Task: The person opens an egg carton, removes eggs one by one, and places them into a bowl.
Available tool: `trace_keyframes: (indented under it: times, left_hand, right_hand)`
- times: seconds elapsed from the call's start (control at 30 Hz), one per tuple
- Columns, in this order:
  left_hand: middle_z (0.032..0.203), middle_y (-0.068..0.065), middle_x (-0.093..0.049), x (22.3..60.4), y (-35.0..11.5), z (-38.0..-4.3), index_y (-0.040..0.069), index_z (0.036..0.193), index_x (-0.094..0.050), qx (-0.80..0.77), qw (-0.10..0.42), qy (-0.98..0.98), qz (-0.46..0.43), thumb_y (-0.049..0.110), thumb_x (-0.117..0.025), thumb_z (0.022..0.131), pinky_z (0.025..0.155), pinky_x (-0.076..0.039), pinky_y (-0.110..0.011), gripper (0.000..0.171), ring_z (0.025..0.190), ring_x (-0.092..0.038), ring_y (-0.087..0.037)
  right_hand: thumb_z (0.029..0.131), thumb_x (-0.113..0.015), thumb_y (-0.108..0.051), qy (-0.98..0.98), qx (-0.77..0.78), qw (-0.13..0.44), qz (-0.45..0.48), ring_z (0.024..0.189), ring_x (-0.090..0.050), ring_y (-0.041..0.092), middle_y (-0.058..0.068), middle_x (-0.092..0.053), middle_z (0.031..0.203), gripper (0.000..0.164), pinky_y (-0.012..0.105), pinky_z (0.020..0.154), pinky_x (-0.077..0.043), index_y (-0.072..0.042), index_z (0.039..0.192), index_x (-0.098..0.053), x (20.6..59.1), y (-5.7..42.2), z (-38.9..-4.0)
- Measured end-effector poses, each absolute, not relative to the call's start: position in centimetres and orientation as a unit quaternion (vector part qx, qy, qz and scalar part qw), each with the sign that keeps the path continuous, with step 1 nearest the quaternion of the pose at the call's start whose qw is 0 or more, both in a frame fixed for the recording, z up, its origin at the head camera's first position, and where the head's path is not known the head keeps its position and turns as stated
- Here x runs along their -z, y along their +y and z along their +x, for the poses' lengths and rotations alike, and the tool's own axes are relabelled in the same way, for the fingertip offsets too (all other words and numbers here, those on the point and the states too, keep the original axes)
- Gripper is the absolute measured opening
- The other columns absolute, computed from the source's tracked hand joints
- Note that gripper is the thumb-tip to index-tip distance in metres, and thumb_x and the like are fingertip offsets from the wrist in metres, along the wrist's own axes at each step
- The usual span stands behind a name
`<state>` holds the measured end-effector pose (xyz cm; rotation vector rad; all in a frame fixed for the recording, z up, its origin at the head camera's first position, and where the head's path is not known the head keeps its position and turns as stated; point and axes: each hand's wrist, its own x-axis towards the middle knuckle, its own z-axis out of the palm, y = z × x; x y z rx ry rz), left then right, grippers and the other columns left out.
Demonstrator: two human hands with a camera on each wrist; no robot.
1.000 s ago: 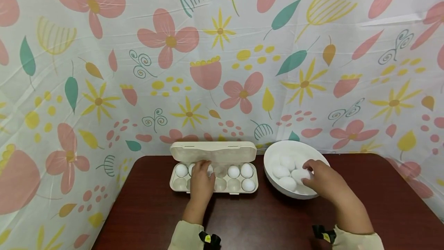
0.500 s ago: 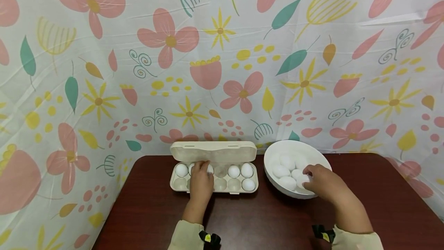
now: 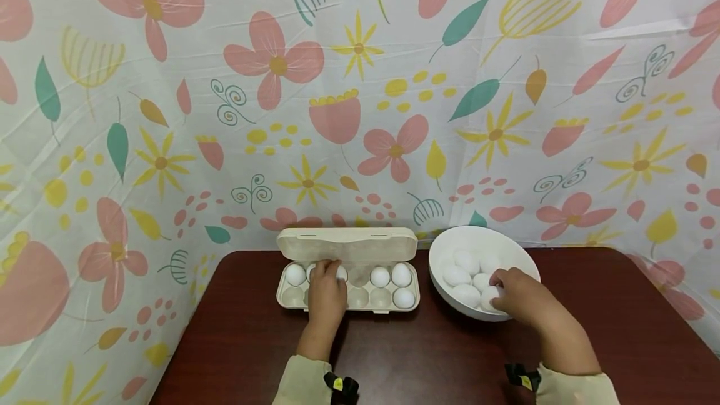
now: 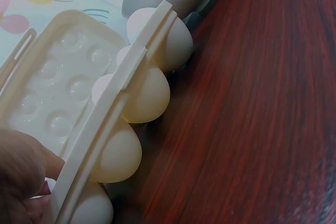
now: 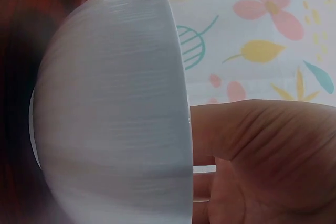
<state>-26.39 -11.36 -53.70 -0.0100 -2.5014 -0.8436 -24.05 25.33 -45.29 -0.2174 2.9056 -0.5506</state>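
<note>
A cream egg carton [image 3: 349, 311] lies with its lid [image 3: 345, 245] raised, several white eggs [image 3: 380, 277] in its cups. Over its back row, my left hand [image 3: 327, 292] pinches an egg [image 3: 341, 272] between thumb and fingers; the egg is partly covered. In the left wrist view, the left hand [image 4: 23, 174] shows beside the carton's rim, its fingertips hidden. To the right stands a white bowl [image 3: 512, 245] holding several eggs [image 3: 457, 275]. My right hand [image 3: 529, 295] reaches over its rim and grips an egg [image 3: 491, 299] low inside. The bowl wall [image 5: 115, 103] hides those fingertips in the right wrist view.
Both containers stand near the back edge of a dark reddish-brown table [image 3: 416, 355]. Behind it hangs a white flower-print cloth [image 3: 349, 111]. The carton's front row has bare cups [image 3: 358, 297] and one egg [image 3: 403, 298] at its right end.
My right hand has lowered its egg a little among the others in the bowl, and another egg behind it now shows. The left hand stays in place over the carton.
</note>
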Motion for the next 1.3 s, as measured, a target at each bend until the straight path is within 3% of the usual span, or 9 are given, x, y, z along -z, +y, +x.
trace_keyframes:
  times: [0.57, 0.8, 1.1, 1.3]
  left_hand:
    - [0.115, -0.015, -0.064, 53.56, -11.44, -26.33, 0.005, 0.117, -0.072, 0.315, 0.252, -0.915, 0.001, -0.007, -0.073, 0.079, 0.079, -0.055, -0.047, 0.039, 0.103, -0.058, -0.036]
    - [0.114, -0.015, -0.064, 53.66, -11.51, -26.41, 0.005, 0.115, -0.073, 0.316, 0.254, -0.914, 0.002, -0.007, -0.074, 0.077, 0.079, -0.055, -0.048, 0.04, 0.103, -0.058, -0.037]
    - [0.115, -0.014, -0.063, 53.43, -11.48, -26.31, 0.006, 0.116, -0.072, 0.324, 0.238, -0.916, 0.004, -0.006, -0.073, 0.079, 0.082, -0.056, -0.05, 0.039, 0.11, -0.06, -0.036]
    - [0.116, -0.015, -0.062, 53.47, -11.46, -26.42, 0.005, 0.119, -0.071, 0.328, 0.232, -0.916, 0.004, -0.006, -0.072, 0.08, 0.084, -0.057, -0.05, 0.041, 0.109, -0.063, -0.036]
  right_hand:
    - [0.084, -0.073, -0.012, 0.973, 0.194, 0.086, -0.087, 0.088, -0.058, 0.027, 0.015, -0.065, 0.098, 0.027, 0.048, 0.082, -0.051, 0.001, 0.106, -0.065, 45.6, 25.28, -24.06]
    - [0.085, -0.072, -0.014, 0.974, 0.193, 0.089, -0.082, 0.082, -0.054, 0.023, 0.009, -0.063, 0.09, 0.025, 0.04, 0.074, -0.046, 0.0, 0.104, -0.063, 45.77, 25.21, -24.13]
    - [0.085, -0.072, -0.013, 0.974, 0.19, 0.092, -0.088, 0.084, -0.056, 0.025, 0.013, -0.063, 0.093, 0.027, 0.046, 0.08, -0.05, 0.002, 0.105, -0.064, 45.91, 25.07, -24.36]
    - [0.084, -0.071, -0.012, 0.975, 0.183, 0.091, -0.087, 0.083, -0.056, 0.024, 0.01, -0.064, 0.09, 0.025, 0.043, 0.079, -0.048, 0.002, 0.104, -0.064, 45.85, 24.78, -24.38]
